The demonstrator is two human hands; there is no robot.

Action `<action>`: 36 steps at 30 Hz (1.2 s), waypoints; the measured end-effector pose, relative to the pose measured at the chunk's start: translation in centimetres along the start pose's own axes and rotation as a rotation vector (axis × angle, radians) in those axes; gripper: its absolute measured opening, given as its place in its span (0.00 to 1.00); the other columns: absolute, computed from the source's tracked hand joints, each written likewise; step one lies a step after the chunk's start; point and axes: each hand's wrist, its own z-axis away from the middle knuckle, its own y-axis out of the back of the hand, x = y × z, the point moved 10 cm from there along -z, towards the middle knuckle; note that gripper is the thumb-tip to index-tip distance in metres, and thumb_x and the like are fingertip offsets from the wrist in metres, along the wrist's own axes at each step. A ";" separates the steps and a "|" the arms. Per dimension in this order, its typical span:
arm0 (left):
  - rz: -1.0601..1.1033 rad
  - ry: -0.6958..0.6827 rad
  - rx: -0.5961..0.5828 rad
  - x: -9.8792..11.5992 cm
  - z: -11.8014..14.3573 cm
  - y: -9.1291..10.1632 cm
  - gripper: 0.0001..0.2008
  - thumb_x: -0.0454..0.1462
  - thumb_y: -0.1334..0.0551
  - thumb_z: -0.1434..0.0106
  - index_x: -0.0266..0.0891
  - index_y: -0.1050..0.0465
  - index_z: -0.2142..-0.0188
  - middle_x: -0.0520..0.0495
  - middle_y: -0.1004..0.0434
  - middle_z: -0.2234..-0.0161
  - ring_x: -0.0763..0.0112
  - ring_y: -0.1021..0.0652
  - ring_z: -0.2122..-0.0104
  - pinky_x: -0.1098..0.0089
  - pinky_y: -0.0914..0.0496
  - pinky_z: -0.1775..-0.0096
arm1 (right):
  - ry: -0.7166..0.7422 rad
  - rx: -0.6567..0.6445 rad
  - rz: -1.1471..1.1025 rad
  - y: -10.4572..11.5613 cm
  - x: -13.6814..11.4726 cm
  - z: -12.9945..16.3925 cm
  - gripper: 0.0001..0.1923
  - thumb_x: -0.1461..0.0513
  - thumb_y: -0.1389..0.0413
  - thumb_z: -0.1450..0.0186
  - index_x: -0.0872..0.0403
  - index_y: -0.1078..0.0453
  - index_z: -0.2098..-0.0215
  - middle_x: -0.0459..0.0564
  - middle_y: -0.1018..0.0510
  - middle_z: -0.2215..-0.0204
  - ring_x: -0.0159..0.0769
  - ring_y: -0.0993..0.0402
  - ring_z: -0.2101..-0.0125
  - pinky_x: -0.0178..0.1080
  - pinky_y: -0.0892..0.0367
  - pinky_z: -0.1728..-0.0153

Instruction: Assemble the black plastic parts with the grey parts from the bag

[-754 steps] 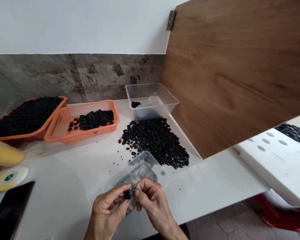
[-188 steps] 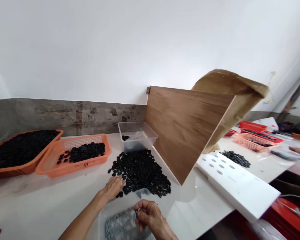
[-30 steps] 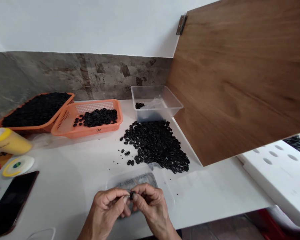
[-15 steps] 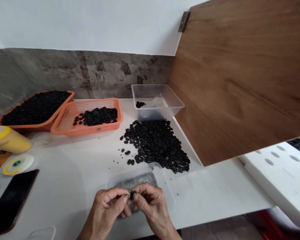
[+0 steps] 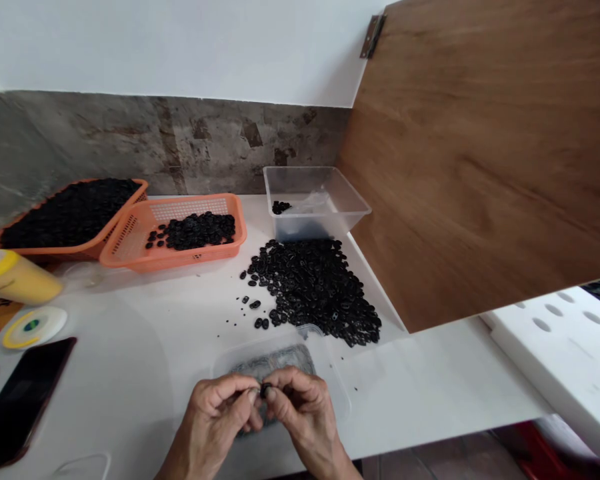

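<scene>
Two hands meet low in the view, fingertips pressed together around one small black part (image 5: 264,391). The left hand (image 5: 220,417) pinches it from one side with thumb and forefinger, the right hand (image 5: 303,410) from the other, so both grips are narrow and closed on that part, which sits in the air just above a shallow clear tray (image 5: 330,380). That tray lies on the white table (image 5: 145,347) right under the hands and holds a grey mass of small pieces (image 5: 275,360), too fine to make out. Just beyond the tray spreads a loose pile of black parts (image 5: 315,287), with a few strays scattered on its left edge. Behind the pile stands a clear tub (image 5: 350,203) against the wall, a few black parts in its left corner. To the left of the tub sits an orange basket (image 5: 130,243) partly filled with black parts, and further left, touching it, a second orange basket (image 5: 80,250) heaped full. A wooden board (image 5: 480,153) rises on the right of the pile. At the far left lie a yellow bottle (image 5: 20,283) on its side, a tape roll (image 5: 33,327) and a dark phone (image 5: 17,400). On the right, past the board, sits a white slab (image 5: 570,360) with round holes.
</scene>
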 end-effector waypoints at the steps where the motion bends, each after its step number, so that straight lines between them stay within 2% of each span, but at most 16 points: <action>1: -0.024 -0.013 -0.021 -0.1 -0.1 0.0 0.10 0.39 0.40 0.39 0.38 0.20 0.69 0.49 0.23 0.82 0.73 0.24 0.81 0.76 0.29 0.75 | 0.008 0.002 0.028 0.0 -0.2 0.0 0.10 0.58 0.41 0.37 0.57 0.26 0.70 0.49 0.24 0.78 0.29 0.33 0.78 0.31 0.36 0.75; 5: -0.050 -0.020 -0.047 -0.6 -0.3 0.0 0.12 0.40 0.41 0.36 0.38 0.21 0.67 0.49 0.22 0.81 0.72 0.24 0.80 0.76 0.29 0.75 | 0.036 0.011 0.085 0.0 -0.5 0.0 0.09 0.58 0.42 0.36 0.56 0.25 0.70 0.48 0.25 0.79 0.29 0.33 0.78 0.31 0.37 0.75; 10: -0.026 -0.019 -0.029 -0.5 -0.4 0.1 0.13 0.42 0.42 0.36 0.37 0.21 0.65 0.48 0.22 0.79 0.71 0.23 0.79 0.76 0.28 0.74 | 0.010 0.016 0.028 0.1 0.2 0.0 0.10 0.57 0.42 0.36 0.56 0.26 0.69 0.47 0.26 0.78 0.29 0.33 0.77 0.31 0.37 0.75; 16: -0.091 -0.062 -0.013 0.4 -0.7 -0.1 0.14 0.41 0.41 0.36 0.37 0.20 0.69 0.48 0.24 0.82 0.72 0.25 0.80 0.76 0.29 0.75 | 0.172 0.031 0.312 0.1 -1.9 -0.2 0.07 0.61 0.43 0.36 0.55 0.25 0.69 0.47 0.26 0.78 0.30 0.32 0.77 0.33 0.38 0.73; 21: -0.122 -0.171 0.184 1.6 -0.5 0.8 0.07 0.37 0.37 0.41 0.39 0.21 0.72 0.52 0.25 0.82 0.74 0.26 0.82 0.78 0.30 0.76 | 0.208 0.031 0.363 0.0 -2.2 -0.4 0.07 0.63 0.45 0.35 0.55 0.25 0.68 0.48 0.24 0.77 0.32 0.29 0.75 0.33 0.36 0.71; 24: -0.134 -0.240 0.330 2.4 0.1 1.1 0.03 0.35 0.35 0.44 0.41 0.20 0.71 0.52 0.22 0.77 0.73 0.24 0.79 0.78 0.29 0.74 | 0.156 0.057 0.328 0.3 -1.1 -0.5 0.07 0.62 0.44 0.36 0.56 0.26 0.69 0.49 0.24 0.76 0.32 0.30 0.74 0.33 0.37 0.71; 26: -0.123 -0.243 0.426 2.5 0.5 1.4 0.03 0.35 0.35 0.45 0.42 0.20 0.71 0.51 0.21 0.76 0.72 0.23 0.78 0.77 0.28 0.72 | 0.091 0.064 0.224 0.6 -0.2 -0.6 0.09 0.59 0.44 0.35 0.56 0.28 0.70 0.49 0.26 0.77 0.31 0.31 0.75 0.33 0.37 0.73; 29: 0.022 -0.125 0.453 1.3 0.2 1.4 0.04 0.38 0.34 0.46 0.41 0.20 0.71 0.51 0.21 0.79 0.72 0.23 0.79 0.76 0.28 0.72 | -0.009 0.070 0.019 0.8 0.9 -0.9 0.14 0.54 0.45 0.34 0.56 0.33 0.71 0.47 0.29 0.79 0.29 0.33 0.78 0.31 0.39 0.76; 33: 0.391 0.110 0.354 -1.6 -0.9 0.8 0.11 0.43 0.29 0.52 0.37 0.21 0.73 0.48 0.21 0.80 0.72 0.25 0.83 0.74 0.31 0.78 | -0.035 0.068 -0.047 1.1 0.8 -1.2 0.15 0.52 0.44 0.36 0.56 0.34 0.70 0.45 0.30 0.80 0.27 0.35 0.80 0.30 0.40 0.78; 36: 0.419 0.160 0.274 -2.3 -1.3 0.3 0.13 0.42 0.27 0.56 0.35 0.20 0.74 0.49 0.24 0.83 0.75 0.28 0.84 0.76 0.33 0.78 | -0.024 0.067 -0.060 1.3 0.6 -1.3 0.15 0.52 0.42 0.38 0.57 0.32 0.69 0.44 0.31 0.81 0.26 0.37 0.81 0.29 0.42 0.78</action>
